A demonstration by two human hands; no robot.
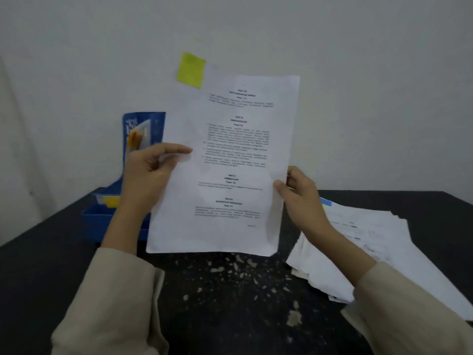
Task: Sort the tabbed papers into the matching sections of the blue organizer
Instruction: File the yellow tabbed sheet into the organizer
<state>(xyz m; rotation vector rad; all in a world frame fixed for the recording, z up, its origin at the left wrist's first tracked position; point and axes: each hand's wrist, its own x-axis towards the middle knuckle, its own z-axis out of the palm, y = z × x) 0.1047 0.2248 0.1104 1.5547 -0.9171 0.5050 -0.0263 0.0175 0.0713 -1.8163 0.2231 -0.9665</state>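
Note:
I hold a white printed sheet (pixel 230 160) upright in front of me, above the table. A yellow-green sticky tab (pixel 191 70) sticks out at its top left corner. My left hand (pixel 151 172) pinches the sheet's left edge. My right hand (pixel 300 193) grips its right edge lower down. Behind the sheet, at the left, stands the blue organizer (pixel 143 129), partly hidden by the paper and my left hand. An orange tab and a yellow tab (pixel 110 201) show in its sections.
A loose pile of white papers (pixel 363 242) lies on the dark table (pixel 230 290) at the right, with a blue and a yellow tab at its far corner. The tabletop is worn with pale chipped spots. A white wall stands just behind.

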